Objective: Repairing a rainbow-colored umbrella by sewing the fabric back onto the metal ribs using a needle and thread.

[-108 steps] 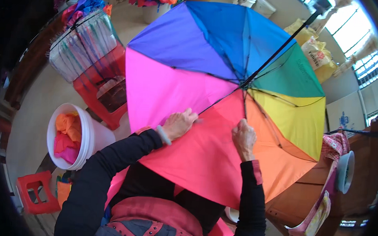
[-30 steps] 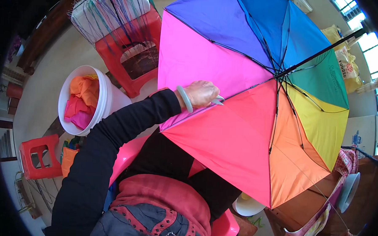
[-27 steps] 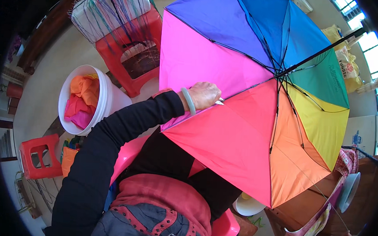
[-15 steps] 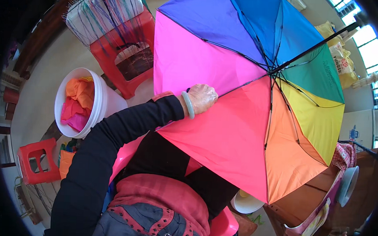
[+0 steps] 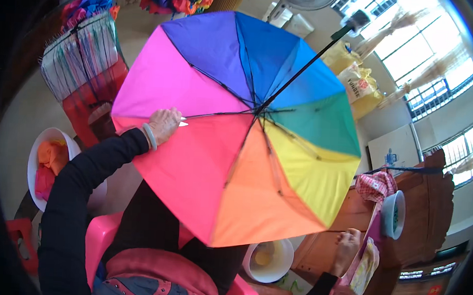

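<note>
An open rainbow umbrella [image 5: 193,166] lies across my lap with its inside facing me. Its black shaft [image 5: 303,68] slants up to the right, toward a dark handle [image 5: 353,23]. At the seam between the pink and red panels is my left hand [image 5: 166,124], beside a black rib. Two pale pointed tips, apparently of small thread snips [image 5: 183,121], stick out from its closed fingers; the rest is hidden. My right hand [image 5: 347,246], fingers curled, hangs beside the wooden table at the lower right, apart from the umbrella. Whatever it may hold cannot be made out.
A white bucket [image 5: 32,175] with bright cloth stands left, near a red stool [image 5: 83,101] carrying a box hung with threads. A white tub [image 5: 287,260] sits by my knees. On the wooden table [image 5: 321,251] are a checked cloth [image 5: 374,186] and a pale bowl [image 5: 385,214].
The view has swung right, so the umbrella and my left hand appear farther left. My right hand has come up from the lower right corner. The pale tips now show at my left fingers.
</note>
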Demonstrator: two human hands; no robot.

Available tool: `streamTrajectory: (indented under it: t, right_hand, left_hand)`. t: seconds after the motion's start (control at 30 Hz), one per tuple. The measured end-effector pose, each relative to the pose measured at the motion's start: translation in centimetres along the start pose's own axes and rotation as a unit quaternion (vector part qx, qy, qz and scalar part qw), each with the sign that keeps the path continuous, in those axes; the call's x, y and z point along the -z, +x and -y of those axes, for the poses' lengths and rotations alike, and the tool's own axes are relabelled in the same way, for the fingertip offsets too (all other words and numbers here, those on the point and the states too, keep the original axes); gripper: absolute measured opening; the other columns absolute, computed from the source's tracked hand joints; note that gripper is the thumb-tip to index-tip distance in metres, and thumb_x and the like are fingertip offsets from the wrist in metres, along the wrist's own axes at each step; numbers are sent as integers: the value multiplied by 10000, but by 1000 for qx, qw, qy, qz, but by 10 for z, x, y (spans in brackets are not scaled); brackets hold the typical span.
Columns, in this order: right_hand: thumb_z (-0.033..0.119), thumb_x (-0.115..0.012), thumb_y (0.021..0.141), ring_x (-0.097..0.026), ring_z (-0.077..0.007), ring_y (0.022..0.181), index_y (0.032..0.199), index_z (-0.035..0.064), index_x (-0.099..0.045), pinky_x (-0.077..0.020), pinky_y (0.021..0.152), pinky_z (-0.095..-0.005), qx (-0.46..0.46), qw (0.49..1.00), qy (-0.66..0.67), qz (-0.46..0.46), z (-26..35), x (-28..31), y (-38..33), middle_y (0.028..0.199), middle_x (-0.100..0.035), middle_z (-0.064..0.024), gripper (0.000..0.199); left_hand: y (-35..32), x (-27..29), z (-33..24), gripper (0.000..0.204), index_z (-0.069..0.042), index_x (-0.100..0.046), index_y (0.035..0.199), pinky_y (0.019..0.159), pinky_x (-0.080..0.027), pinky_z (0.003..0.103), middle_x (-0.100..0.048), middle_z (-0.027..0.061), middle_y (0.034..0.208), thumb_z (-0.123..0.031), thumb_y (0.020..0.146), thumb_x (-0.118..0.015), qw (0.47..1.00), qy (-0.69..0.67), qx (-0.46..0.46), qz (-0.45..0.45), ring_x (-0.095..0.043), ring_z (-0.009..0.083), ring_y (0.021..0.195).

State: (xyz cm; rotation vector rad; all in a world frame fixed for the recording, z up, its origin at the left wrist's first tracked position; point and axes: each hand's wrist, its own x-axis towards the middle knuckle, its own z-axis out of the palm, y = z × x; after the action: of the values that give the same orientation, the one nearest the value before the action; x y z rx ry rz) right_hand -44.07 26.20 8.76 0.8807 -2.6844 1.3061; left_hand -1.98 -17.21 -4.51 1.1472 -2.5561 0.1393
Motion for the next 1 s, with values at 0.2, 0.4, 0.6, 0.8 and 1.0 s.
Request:
streamTrajectory:
  t: [0.2,0.4,0.6,0.8,1.0]
  right_hand:
    - [52,-491,802,-534,-218,487,786,29,-539,-428,476,-320,139,985,-97,19,15,-76,-28,574,-536,-133,55]
    - [26,-489,793,-526,-181,531,791,14,-541,-414,492,-309,130,986,-102,37,35,-90,-58,613,-535,-125,53]
    - [42,-501,793,-564,-302,542,801,30,-542,-415,484,-371,111,989,-89,38,23,-84,-63,631,-540,-179,44]
    - [19,-494,789,-512,-196,533,796,14,-535,-405,484,-322,115,986,-106,62,22,-89,-68,611,-524,-138,42]
    - [49,-412,831,-562,-336,683,864,13,-537,-430,577,-386,289,925,-236,-76,33,-63,-27,777,-553,-201,135]
  left_hand:
    - [-34,6,-60,290,14,-544,650,587,-444,438,-563,194,669,-268,685,-599,961,-231,-61,141,-566,337,666]
    - [-58,-1,-119,306,8,-541,755,603,-455,450,-581,200,742,-290,716,-598,946,-257,23,198,-579,358,711]
    - [-55,-17,-117,279,-6,-520,835,626,-465,468,-580,212,821,-255,728,-585,964,-186,48,185,-579,374,742]
    - [-64,-15,-118,216,-8,-510,835,630,-460,477,-568,215,826,-203,753,-552,962,-212,33,171,-573,379,755]
    - [-57,-20,-119,183,0,-481,804,608,-445,486,-557,223,760,-174,765,-521,959,-243,13,143,-559,393,714]
